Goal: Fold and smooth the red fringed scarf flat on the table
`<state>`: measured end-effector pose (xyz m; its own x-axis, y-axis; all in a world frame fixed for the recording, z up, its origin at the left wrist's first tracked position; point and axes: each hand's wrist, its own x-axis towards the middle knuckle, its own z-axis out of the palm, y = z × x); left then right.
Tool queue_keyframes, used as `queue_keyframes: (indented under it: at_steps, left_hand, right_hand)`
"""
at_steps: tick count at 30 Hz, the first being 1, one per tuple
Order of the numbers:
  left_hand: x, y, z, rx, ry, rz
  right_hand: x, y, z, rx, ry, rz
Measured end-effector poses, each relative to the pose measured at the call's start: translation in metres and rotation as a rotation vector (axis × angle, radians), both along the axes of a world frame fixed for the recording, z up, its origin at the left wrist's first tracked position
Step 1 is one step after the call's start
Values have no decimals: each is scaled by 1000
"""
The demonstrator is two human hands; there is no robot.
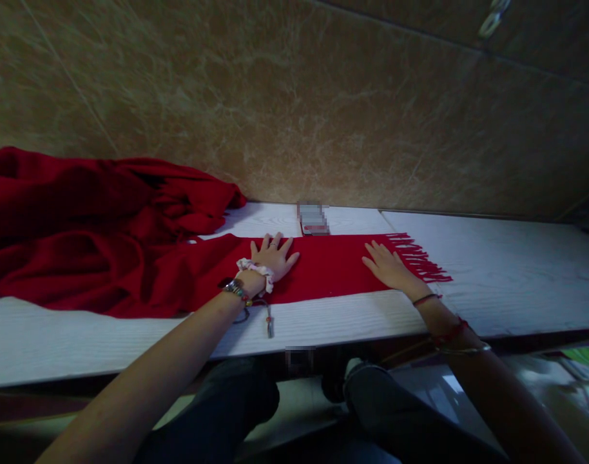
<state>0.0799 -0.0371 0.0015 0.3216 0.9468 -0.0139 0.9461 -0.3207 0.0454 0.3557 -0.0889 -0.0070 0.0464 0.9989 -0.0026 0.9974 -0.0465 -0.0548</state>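
A red scarf with a fringed right end lies along a white wooden surface. Its right half is spread flat, while the left part is bunched in loose folds. My left hand rests flat on the scarf near its middle, fingers spread, with a scrunchie and bracelets at the wrist. Near the fringe, my right hand also presses flat on the cloth with its fingers stretched out. Neither hand grips the fabric.
A phone-like object, partly blurred out, lies behind the scarf. The white board runs left to right against a brown marbled wall. My legs are below its front edge.
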Motion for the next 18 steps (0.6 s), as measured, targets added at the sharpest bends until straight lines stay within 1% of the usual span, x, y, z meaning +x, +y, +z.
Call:
queue_keyframes:
  at_steps: [2,4,6,8,10,12,13,15,18]
  left_hand:
    - [0,0,0,4,-1,2]
    - [0,0,-1,9,-7,0]
    - [0,0,-1,14,-12,-2]
    - [0,0,0,16,-6,-1]
    - [0,-1,0,16,5,3]
    - [0,-1,1,12,13,7]
    - [0,-1,1,12,15,5]
    - [0,-1,0,21,13,-4]
    - [0,0,-1,36,7,-10]
  right_hand:
    - [13,3,0,31,-13,-101]
    - [13,3,1,69,-3,-121]
    - [0,0,3,94,41,-36]
    - [-19,-3,5,95,110,112]
    - [-38,-7,6,64,160,247]
    - [-50,-9,7,22,157,330]
    - [-51,-9,6,5,140,342]
    - [-45,-7,5,-10,97,305]
    - [-19,-1,3,-12,48,161]
